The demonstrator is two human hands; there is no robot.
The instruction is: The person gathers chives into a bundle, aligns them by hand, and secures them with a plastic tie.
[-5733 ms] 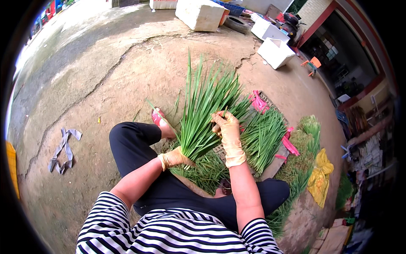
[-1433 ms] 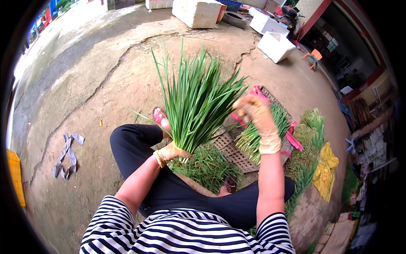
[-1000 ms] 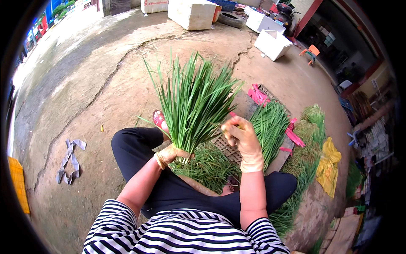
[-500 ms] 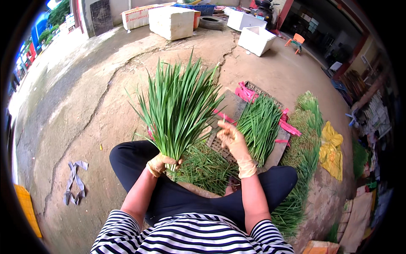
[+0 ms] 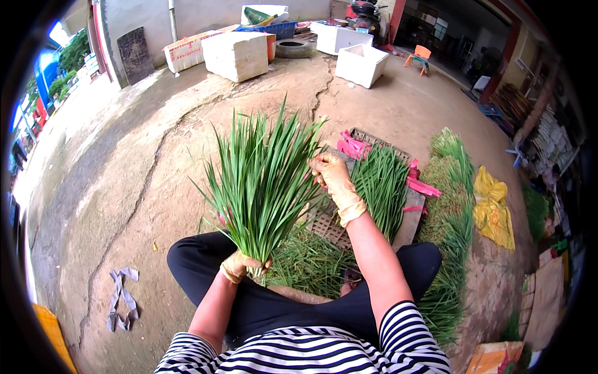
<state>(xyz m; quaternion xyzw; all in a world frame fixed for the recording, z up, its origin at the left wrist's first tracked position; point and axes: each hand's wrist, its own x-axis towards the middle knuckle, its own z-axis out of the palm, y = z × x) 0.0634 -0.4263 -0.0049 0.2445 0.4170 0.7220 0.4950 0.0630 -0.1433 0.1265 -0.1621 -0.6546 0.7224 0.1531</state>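
Observation:
My left hand, in a pale tan glove, is wrapped round the base of a large fanned bunch of green chives. The bunch stands upright above my lap, its leaf tips pointing away from me. At the bunch's right edge, near the leaf tips, is my gloved right hand. Its fingers are pinched together; what is between them is too small to make out. A second pile of chives lies to the right on a board, with pink ties beside it. Loose green trimmings lie between my legs.
A long row of chives lies on the ground at right, beside a yellow plastic bag. Grey cloth strips lie at left. White foam boxes, a tyre and an orange chair stand further off.
My right hand has moved up and left to the leaf tips, and its fingers have closed from a looser shape. The left hand still grips the chives. The view has tilted up slightly.

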